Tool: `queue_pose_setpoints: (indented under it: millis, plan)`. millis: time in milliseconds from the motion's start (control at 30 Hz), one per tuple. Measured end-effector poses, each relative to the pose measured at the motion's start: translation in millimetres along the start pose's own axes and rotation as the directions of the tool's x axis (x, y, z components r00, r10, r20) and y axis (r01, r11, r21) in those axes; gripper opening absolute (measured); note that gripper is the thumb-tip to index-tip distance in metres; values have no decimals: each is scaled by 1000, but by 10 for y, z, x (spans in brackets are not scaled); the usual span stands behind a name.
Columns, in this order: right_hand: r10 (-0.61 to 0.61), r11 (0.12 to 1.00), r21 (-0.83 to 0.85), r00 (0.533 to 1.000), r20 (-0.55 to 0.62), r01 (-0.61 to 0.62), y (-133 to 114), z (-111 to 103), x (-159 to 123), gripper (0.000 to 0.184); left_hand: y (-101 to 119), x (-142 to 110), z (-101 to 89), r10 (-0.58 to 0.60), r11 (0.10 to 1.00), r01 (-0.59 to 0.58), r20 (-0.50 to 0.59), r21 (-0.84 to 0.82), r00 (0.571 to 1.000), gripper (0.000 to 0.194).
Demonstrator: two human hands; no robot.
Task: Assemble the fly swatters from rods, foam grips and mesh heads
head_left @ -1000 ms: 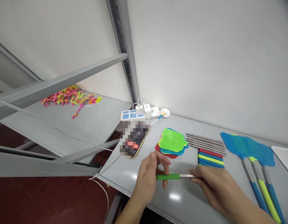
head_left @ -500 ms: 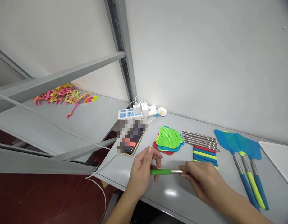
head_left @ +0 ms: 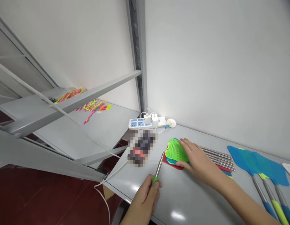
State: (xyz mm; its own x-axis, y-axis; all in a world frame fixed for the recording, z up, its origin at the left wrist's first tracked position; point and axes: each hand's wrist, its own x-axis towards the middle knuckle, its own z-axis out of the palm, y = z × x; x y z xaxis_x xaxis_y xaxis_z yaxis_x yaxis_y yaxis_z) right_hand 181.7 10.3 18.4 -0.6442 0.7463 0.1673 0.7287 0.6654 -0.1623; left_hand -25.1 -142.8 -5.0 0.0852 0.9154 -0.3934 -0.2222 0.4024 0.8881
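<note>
Okay, left hand (head_left: 145, 197) is wrapped round the green end of a slim silver metal rod with a bright green grip (head_left: 159, 166), over the near part of the glossy grey tabletop (head_left: 182, 198). Long axis runs away from the person, leaning a little right; bare metal end points forward to the wall, tip appearing just left of a stack of flat mesh swatter heads, bright green on top (head_left: 175, 150). Right hand (head_left: 196, 159) lies over that stack's right side, fingers extended on the green mesh, thumb apart at the near edge; can't tell if it pinches anything. Bare silver metal rods (head_left: 221, 157) and coloured tube sleeves (head_left: 224, 169) show partly past the right hand and forearm. Swatters with blue and yellow-green heads (head_left: 268, 164) sit further right

Diff vs half a second ago: rod was crosswise between both hands, right hand on its metal end. Now right hand is off it and on the stack, and the rod has swung to point forward
</note>
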Motion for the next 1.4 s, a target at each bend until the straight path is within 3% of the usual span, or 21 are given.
queue_pose_setpoints:
  millis: [67, 167, 300, 400, 667, 933, 1100, 1400]
  plan:
    - [27, 999, -34, 997, 78, -25, 48, 167, 30, 85, -83, -15, -37, 38, 997, -42, -62, -63, 997, 42]
    - [36, 998, -56, 990, 138, -29, 52, 328, 14, 87, -150, -36, -64, 81, 991, -94, -134, -95, 988, 47]
    - [13, 991, -135, 996, 88, -1, 22, 381, -51, 72, -181, -22, -47, 93, 985, -122, -216, -122, 972, 50]
    - [-65, 979, -193, 998, 23, 69, 2, 355, -110, 54, -181, 0, -22, 129, 987, -149, -270, -55, 954, 50]
    - [-156, 979, -158, 970, -186, 128, -63, 309, -242, 26, -100, -3, 16, 130, 991, -120, -272, 53, 953, 50]
    - [-181, 982, -111, 943, -281, 155, -214, 131, -251, 21, -115, 30, -18, 108, 994, -103, -233, 31, 966, 49]
    - [-142, 989, -75, 945, -293, 126, -157, 255, -291, 25, -150, 76, -58, 75, 997, -72, -216, 20, 974, 49]
    - [-165, 986, -54, 934, -317, 156, -53, 285, -328, 26, 60, 292, 162, 146, 983, -109, -272, 146, 951, 46]
